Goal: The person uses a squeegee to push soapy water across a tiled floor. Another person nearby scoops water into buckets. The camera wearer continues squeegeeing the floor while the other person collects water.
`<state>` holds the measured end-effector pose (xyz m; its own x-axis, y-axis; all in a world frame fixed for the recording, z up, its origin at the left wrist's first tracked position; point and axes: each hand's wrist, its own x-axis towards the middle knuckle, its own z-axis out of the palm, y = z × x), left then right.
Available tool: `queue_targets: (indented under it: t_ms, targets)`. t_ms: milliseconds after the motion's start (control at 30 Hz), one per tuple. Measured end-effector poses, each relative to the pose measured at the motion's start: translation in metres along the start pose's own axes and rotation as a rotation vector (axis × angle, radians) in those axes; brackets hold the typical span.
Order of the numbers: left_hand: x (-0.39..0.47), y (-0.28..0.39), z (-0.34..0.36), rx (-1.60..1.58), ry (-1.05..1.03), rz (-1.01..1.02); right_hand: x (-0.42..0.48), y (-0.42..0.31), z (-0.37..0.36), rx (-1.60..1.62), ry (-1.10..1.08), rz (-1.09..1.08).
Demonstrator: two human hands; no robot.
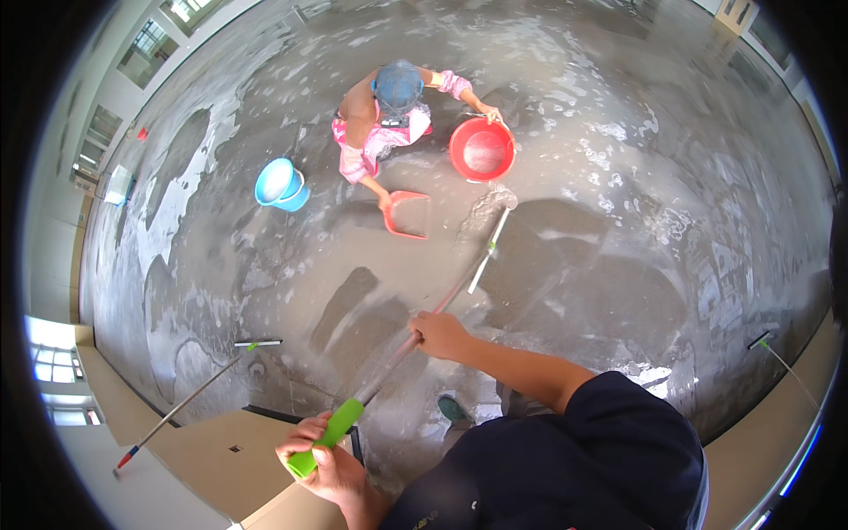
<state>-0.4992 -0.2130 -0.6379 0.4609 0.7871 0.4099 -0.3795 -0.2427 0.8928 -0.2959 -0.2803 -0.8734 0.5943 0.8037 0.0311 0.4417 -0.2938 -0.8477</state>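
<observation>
My left hand [324,457] is closed around the green grip [336,430] at the end of a long pole. Farther down the same pole [394,361], my right hand [440,334] grips it. The pole runs up to a floor squeegee's white blade [489,250], which rests on the wet concrete floor [576,278]. Watery grey slurry [487,207] lies along the far end of the blade. Beyond it stands a red bucket [482,149] with pale liquid inside. A squatting co-worker [397,93] has one hand on that bucket's rim and the other on a red dustpan [407,214].
Two nested-looking blue buckets [283,185] stand left of the co-worker. A second squeegee [258,343] leans on the wall at left, and a third squeegee [763,340] at right. A beige-and-white wall [212,457] rises near my left side. Puddles cover much of the floor.
</observation>
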Motion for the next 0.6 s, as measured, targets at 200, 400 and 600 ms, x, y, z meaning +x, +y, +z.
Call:
queue_targets:
  t_ms: [200, 400, 600]
  targets:
    - [0.002, -0.015, 0.061, -0.065, -0.203, -0.13, -0.07, 0.037, -0.081, -0.044, 0.076, 0.122]
    - [-0.028, -0.064, 0.102, -0.19, -0.275, -0.498, -0.138, 0.108, -0.121, -0.133, 0.168, 0.387]
    - [-0.068, -0.093, 0.142, -0.164, -0.563, -0.595, -0.178, 0.164, -0.131, -0.226, 0.3, 0.576]
